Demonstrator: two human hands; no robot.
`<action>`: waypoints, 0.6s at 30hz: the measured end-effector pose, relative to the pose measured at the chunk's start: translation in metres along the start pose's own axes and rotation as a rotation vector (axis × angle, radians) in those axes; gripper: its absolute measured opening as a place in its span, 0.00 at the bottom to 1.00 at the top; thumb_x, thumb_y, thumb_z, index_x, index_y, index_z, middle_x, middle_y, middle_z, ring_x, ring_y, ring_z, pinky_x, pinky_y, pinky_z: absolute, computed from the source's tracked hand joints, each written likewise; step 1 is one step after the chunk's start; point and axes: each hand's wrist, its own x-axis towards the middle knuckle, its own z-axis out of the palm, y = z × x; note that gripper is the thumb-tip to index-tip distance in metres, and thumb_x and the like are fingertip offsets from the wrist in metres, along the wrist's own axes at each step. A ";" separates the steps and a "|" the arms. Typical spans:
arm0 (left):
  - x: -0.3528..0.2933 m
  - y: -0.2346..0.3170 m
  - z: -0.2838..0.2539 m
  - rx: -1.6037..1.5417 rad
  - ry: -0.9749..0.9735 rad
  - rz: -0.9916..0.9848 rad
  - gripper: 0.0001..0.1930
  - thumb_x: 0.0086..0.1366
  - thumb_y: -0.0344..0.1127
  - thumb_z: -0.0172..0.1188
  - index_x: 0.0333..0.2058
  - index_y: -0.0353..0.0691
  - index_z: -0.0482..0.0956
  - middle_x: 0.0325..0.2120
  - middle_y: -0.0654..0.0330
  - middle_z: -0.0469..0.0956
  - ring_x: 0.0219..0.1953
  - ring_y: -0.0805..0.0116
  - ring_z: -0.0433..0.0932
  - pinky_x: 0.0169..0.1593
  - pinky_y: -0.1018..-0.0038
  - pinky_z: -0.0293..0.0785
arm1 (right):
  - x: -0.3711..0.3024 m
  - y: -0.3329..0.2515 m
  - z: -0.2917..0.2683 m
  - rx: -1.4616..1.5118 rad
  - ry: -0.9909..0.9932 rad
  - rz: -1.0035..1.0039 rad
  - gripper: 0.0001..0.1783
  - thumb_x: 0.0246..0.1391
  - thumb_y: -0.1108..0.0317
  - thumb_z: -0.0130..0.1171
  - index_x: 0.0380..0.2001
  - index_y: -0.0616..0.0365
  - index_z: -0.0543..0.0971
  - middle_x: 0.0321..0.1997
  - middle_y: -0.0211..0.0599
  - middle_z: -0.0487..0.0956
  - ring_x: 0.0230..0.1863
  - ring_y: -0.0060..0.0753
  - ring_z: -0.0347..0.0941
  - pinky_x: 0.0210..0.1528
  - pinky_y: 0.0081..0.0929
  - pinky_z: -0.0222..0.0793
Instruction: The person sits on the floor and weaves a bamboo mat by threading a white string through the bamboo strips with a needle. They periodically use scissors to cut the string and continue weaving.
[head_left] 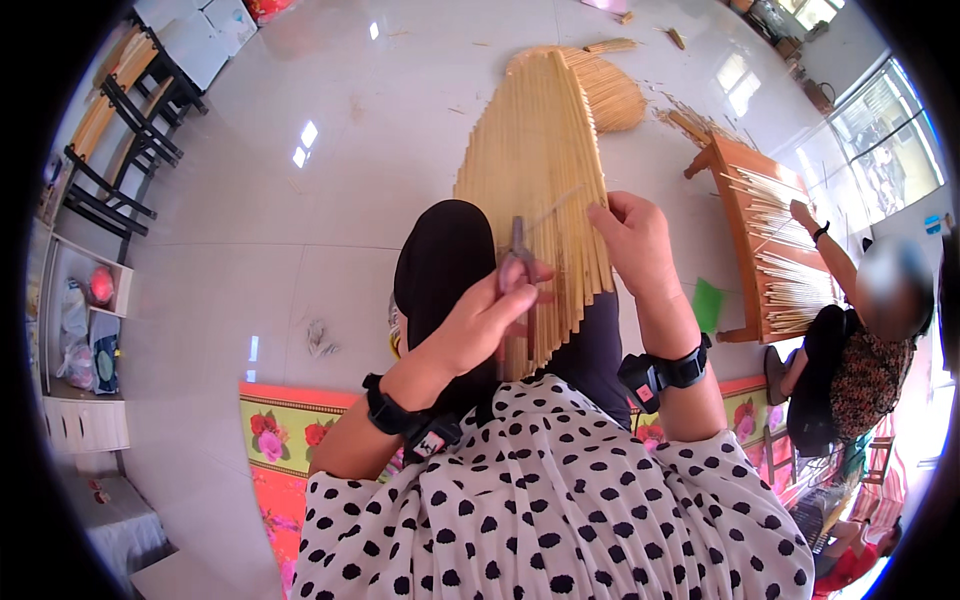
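A woven panel of thin bamboo strips [535,170], leaf-shaped and pale yellow, lies across my lap and reaches out over the floor. My left hand [492,315] is closed on a pair of grey pliers [518,252] whose tip points up onto the panel's middle. My right hand [632,235] pinches the strips at the panel's right edge, fingers curled on them. Black straps sit on both wrists. My knee in black cloth [445,255] shows under the panel's left side.
Another person [850,335] sits at the right, a hand on strips laid over a wooden bench [760,225]. A loose bundle of strips [615,90] lies beyond the panel. Black chairs [125,140] and shelves stand at the left. A flowered mat [285,430] lies below me.
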 end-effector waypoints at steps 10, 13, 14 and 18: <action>-0.038 -0.061 -0.042 -0.210 0.260 -0.286 0.18 0.72 0.37 0.46 0.55 0.44 0.54 0.44 0.47 0.74 0.38 0.54 0.82 0.37 0.64 0.79 | 0.011 -0.029 0.006 -0.109 -0.077 -0.011 0.15 0.51 0.64 0.58 0.31 0.70 0.80 0.22 0.47 0.78 0.23 0.31 0.73 0.31 0.30 0.70; -0.053 -0.075 -0.037 -0.214 0.222 -0.263 0.06 0.72 0.32 0.45 0.44 0.42 0.60 0.47 0.47 0.73 0.42 0.56 0.82 0.42 0.65 0.79 | 0.019 -0.043 0.007 -0.175 -0.103 0.056 0.16 0.52 0.63 0.58 0.30 0.70 0.80 0.21 0.46 0.78 0.23 0.29 0.73 0.30 0.29 0.69; -0.055 -0.087 -0.038 -0.234 0.160 -0.254 0.04 0.72 0.32 0.45 0.43 0.42 0.61 0.48 0.47 0.73 0.43 0.56 0.82 0.44 0.65 0.78 | 0.021 -0.046 0.008 -0.212 -0.111 0.083 0.17 0.53 0.62 0.59 0.30 0.70 0.79 0.21 0.46 0.78 0.22 0.29 0.73 0.30 0.29 0.69; -0.057 -0.089 -0.043 -0.317 0.051 -0.281 0.04 0.72 0.33 0.45 0.41 0.40 0.66 0.49 0.53 0.72 0.47 0.65 0.78 0.46 0.73 0.73 | 0.023 -0.045 0.010 -0.278 -0.108 0.019 0.17 0.54 0.61 0.58 0.29 0.70 0.79 0.19 0.45 0.76 0.21 0.28 0.70 0.28 0.29 0.68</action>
